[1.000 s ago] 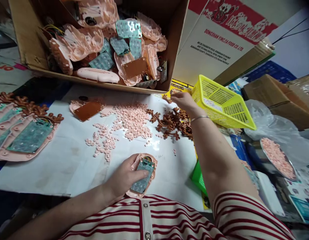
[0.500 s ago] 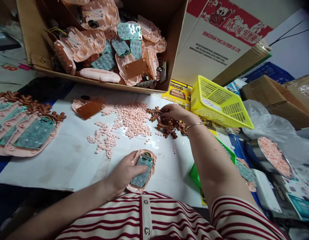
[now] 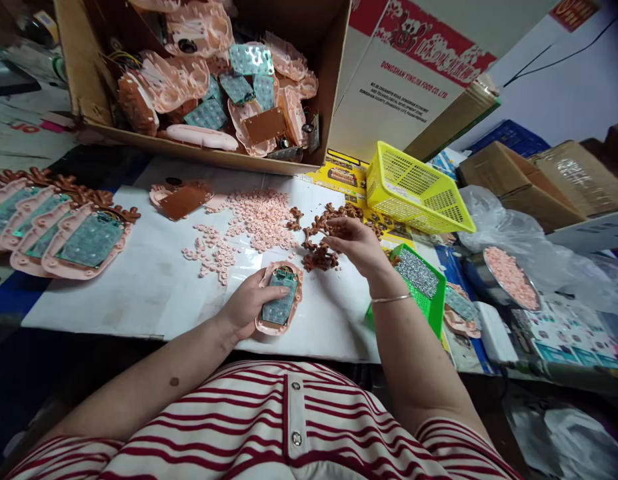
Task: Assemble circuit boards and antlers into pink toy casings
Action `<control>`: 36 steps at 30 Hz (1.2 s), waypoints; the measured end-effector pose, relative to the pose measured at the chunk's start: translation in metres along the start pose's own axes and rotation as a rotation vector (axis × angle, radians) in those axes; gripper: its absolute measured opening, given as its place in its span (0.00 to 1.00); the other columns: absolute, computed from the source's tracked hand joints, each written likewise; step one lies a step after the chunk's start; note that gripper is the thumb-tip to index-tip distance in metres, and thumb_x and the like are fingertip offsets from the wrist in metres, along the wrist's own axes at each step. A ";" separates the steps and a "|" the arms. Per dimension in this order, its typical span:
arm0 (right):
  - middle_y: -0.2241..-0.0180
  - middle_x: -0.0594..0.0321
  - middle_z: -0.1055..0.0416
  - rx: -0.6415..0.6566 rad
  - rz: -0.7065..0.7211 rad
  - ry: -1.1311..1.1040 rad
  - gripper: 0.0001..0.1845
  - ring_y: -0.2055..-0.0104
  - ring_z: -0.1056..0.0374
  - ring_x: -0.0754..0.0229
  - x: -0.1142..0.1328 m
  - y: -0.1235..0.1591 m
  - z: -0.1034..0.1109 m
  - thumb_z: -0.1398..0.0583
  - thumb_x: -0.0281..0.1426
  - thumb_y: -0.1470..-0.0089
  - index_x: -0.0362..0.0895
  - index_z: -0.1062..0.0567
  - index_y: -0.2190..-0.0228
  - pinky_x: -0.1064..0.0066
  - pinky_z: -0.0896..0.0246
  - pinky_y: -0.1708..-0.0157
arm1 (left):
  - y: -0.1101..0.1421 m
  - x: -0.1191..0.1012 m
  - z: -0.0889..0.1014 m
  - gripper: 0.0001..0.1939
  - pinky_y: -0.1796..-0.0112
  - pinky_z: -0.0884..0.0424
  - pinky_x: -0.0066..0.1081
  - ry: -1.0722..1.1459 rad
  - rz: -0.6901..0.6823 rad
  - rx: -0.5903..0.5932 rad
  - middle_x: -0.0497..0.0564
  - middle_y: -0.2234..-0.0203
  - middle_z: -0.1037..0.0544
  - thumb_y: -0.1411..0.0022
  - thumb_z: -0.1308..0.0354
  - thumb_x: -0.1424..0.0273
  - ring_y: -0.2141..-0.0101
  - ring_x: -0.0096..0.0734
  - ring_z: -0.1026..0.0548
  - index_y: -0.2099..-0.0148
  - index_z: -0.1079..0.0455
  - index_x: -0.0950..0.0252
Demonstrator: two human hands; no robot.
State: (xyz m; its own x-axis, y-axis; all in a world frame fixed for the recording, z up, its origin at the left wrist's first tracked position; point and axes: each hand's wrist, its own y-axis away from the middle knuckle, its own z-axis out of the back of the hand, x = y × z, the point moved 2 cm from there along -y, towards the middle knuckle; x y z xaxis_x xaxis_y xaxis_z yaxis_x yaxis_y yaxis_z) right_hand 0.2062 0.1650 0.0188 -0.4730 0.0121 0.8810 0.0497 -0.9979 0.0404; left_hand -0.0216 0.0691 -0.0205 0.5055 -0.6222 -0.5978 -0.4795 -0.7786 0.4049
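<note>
Left hand (image 3: 246, 303) clamped on pink shell (image 3: 297, 288) over white sheet (image 3: 163, 287), thumb (image 3: 275, 292) across circuit board (image 3: 279, 311), likely steadying both; right hand (image 3: 359, 248) apart, at brown pieces (image 3: 319, 257) heaped within reach, grip I can't tell.

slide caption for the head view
Left hand holds a pink shell with a circuit board; right hand is at the brown pieces.
</note>
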 end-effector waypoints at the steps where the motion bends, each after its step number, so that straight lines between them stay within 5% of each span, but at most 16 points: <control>1: 0.72 0.67 0.30 -0.001 -0.017 -0.094 0.25 0.73 0.36 0.65 -0.003 0.013 -0.006 0.30 0.45 0.58 0.47 0.24 0.59 0.67 0.34 0.71 | 0.000 -0.001 0.000 0.25 0.69 0.26 0.30 0.011 -0.021 -0.003 0.55 0.70 0.19 0.55 0.27 0.70 0.73 0.33 0.22 0.54 0.29 0.67; 8: 0.69 0.68 0.26 -0.052 -0.142 -0.541 0.24 0.73 0.29 0.67 -0.014 0.077 -0.044 0.27 0.48 0.61 0.50 0.23 0.63 0.70 0.28 0.70 | 0.002 -0.002 0.000 0.23 0.67 0.25 0.31 -0.028 -0.057 -0.021 0.55 0.70 0.19 0.55 0.29 0.72 0.72 0.33 0.22 0.55 0.29 0.70; 14: 0.71 0.69 0.25 -0.095 -0.188 -0.744 0.21 0.72 0.31 0.67 -0.007 0.099 -0.057 0.23 0.40 0.65 0.49 0.21 0.67 0.71 0.28 0.69 | 0.004 0.005 -0.002 0.22 0.68 0.27 0.30 -0.220 -0.052 0.153 0.55 0.68 0.20 0.49 0.32 0.72 0.70 0.34 0.22 0.51 0.29 0.69; 18: 0.72 0.70 0.26 -0.092 -0.166 -0.762 0.21 0.72 0.31 0.68 -0.008 0.104 -0.061 0.24 0.39 0.64 0.48 0.21 0.67 0.73 0.30 0.68 | 0.004 0.006 -0.001 0.24 0.69 0.27 0.31 -0.245 -0.060 0.146 0.55 0.68 0.20 0.50 0.32 0.71 0.70 0.35 0.22 0.49 0.30 0.68; 23: 0.70 0.69 0.25 -0.194 -0.022 -0.628 0.16 0.70 0.30 0.67 -0.021 0.107 -0.060 0.27 0.36 0.56 0.48 0.23 0.65 0.72 0.31 0.67 | 0.006 0.001 -0.002 0.25 0.67 0.26 0.30 -0.098 -0.091 0.136 0.54 0.69 0.20 0.52 0.31 0.73 0.71 0.34 0.21 0.50 0.30 0.69; 27: 0.66 0.65 0.24 -0.312 0.364 -0.125 0.05 0.63 0.28 0.62 -0.024 0.116 -0.061 0.35 0.28 0.46 0.49 0.24 0.66 0.66 0.29 0.60 | 0.006 -0.003 -0.001 0.23 0.67 0.25 0.31 0.026 -0.086 0.171 0.55 0.70 0.19 0.52 0.31 0.73 0.71 0.34 0.21 0.53 0.29 0.71; 30: 0.61 0.60 0.23 -0.303 0.621 0.149 0.08 0.58 0.26 0.60 -0.021 0.121 -0.064 0.41 0.22 0.43 0.48 0.25 0.67 0.62 0.27 0.57 | 0.006 -0.003 0.001 0.22 0.66 0.23 0.32 0.068 -0.020 0.211 0.56 0.69 0.19 0.53 0.30 0.73 0.70 0.35 0.20 0.54 0.28 0.71; 33: 0.60 0.60 0.22 -0.276 0.625 0.131 0.09 0.57 0.25 0.59 -0.021 0.118 -0.061 0.42 0.22 0.42 0.48 0.26 0.70 0.60 0.26 0.55 | 0.006 0.000 0.000 0.21 0.67 0.22 0.32 0.049 0.056 0.287 0.56 0.69 0.19 0.52 0.30 0.74 0.71 0.36 0.20 0.54 0.28 0.70; 36: 0.51 0.61 0.23 -0.200 0.465 -0.156 0.07 0.47 0.26 0.57 -0.021 0.111 -0.058 0.39 0.27 0.44 0.50 0.24 0.64 0.56 0.29 0.46 | 0.005 0.003 -0.001 0.20 0.67 0.22 0.31 0.027 0.065 0.308 0.56 0.69 0.19 0.50 0.31 0.75 0.70 0.35 0.19 0.54 0.28 0.71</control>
State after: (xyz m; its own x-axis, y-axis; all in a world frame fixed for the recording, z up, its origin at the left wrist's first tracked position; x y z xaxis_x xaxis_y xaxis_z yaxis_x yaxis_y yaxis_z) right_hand 0.1708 0.0506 -0.0230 -0.3035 -0.4409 0.8447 0.0470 -0.8924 -0.4489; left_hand -0.0218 0.0633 -0.0197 0.4838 -0.6750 -0.5571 -0.7042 -0.6782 0.2102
